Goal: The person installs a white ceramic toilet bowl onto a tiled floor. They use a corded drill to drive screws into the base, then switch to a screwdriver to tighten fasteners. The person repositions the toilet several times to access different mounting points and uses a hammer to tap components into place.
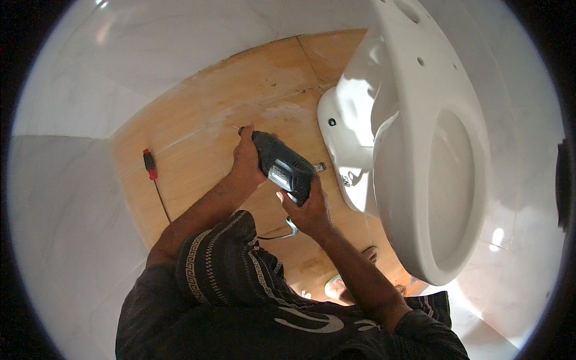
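A dark power drill [277, 157] is held at a slant over the tan tiled floor. My left hand [246, 157] is wrapped round its front end, where a thin bit points up and left. My right hand [306, 213] grips the rear end, thumb along the housing. A red-and-black screwdriver [150, 163] lies on the floor to the left of my left forearm. Just right of the drill stands a white ceramic toilet [453, 180] with small holes near its back. Below my hands, a dark cord with a silver piece [291, 227] shows, its form unclear.
Pale marbled wall tiles [66, 174] surround the tan floor [198, 108] on the left, back and right. The toilet's base [339, 144] takes up the floor's right part. Sandalled feet [339, 285] show below my right forearm. A dark object [561, 183] sits at the far right rim.
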The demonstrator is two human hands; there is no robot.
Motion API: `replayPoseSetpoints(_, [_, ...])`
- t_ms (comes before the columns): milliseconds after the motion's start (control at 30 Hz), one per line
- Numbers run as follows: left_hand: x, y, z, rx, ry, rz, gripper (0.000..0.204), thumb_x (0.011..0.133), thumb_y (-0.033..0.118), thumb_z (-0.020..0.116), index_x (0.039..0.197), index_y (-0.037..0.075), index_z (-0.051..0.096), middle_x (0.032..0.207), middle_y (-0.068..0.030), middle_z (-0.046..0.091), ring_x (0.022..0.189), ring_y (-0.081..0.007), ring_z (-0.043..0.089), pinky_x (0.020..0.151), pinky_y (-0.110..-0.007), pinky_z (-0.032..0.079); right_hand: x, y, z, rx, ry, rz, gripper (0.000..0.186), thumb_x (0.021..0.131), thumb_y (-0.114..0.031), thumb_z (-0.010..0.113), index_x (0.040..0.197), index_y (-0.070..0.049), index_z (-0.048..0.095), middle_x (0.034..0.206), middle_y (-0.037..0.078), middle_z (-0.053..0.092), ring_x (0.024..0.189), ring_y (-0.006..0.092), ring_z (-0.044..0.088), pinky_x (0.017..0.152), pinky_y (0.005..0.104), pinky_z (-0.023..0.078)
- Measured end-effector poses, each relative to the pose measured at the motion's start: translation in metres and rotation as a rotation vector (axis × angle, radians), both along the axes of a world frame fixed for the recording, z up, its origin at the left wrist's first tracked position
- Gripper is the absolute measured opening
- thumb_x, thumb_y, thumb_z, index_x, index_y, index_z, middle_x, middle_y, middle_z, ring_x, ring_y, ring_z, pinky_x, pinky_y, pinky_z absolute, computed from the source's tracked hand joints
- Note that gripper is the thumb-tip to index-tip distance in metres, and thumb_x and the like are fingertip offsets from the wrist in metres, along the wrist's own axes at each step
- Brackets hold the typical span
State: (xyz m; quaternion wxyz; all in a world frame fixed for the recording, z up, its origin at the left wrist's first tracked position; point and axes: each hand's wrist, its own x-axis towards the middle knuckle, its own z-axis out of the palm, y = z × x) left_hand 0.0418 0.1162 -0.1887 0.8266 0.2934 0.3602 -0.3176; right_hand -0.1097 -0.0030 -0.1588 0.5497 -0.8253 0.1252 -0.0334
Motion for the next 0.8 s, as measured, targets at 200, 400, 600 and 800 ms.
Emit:
replayPoseSetpoints(200, [0.013,-0.010,-0.016,-0.090,0.005,-0.120,0.054,0.101,0.056,0.049,0.106,0.004,0.064,0.094,-0.0159,0.071,0.082,-0.0315,0.069,0.082,-0.050,0.057,0.008,0.005,0.025,-0.124,0.165,-0.079,0.069,0.086,-0.020,0.077,0.140,0.004,0.040,0.115,0.026,0.061,0.108,0.0405,0.065,0.093,0.0483,0.052])
replayPoseSetpoints(400, [0.064,-0.057,-0.004,-0.183,-0.062,-0.464,0.054,0.107,0.053,0.039,0.110,0.004,0.064,0.100,-0.0151,0.071,0.089,-0.0295,0.069,0.088,-0.048,0.057,0.053,0.004,0.089,0.173,0.304,-0.269,0.065,0.090,-0.026,0.074,0.136,0.007,0.041,0.111,0.025,0.064,0.090,0.0356,0.070,0.082,0.0463,0.055])
replayPoseSetpoints(600, [0.146,-0.103,0.031,0.171,-0.789,-1.594,0.057,0.100,0.062,0.050,0.107,0.010,0.071,0.091,-0.0148,0.074,0.077,-0.0310,0.073,0.064,-0.046,0.059,0.094,-0.015,0.136,-0.041,0.233,-0.476,0.047,0.094,-0.028,0.069,0.120,0.007,0.052,0.094,0.019,0.068,0.061,0.0212,0.069,0.051,0.0316,0.053])
replayPoseSetpoints(800, [0.204,-0.104,0.044,0.459,-1.750,-1.623,0.056,0.098,0.058,0.058,0.130,0.014,0.070,0.122,-0.0143,0.072,0.105,-0.0345,0.071,0.090,-0.061,0.055,0.119,-0.031,0.148,-0.092,0.288,-0.436,0.036,0.094,-0.021,0.065,0.109,0.010,0.057,0.088,0.021,0.068,0.057,0.0270,0.069,0.045,0.0383,0.058])
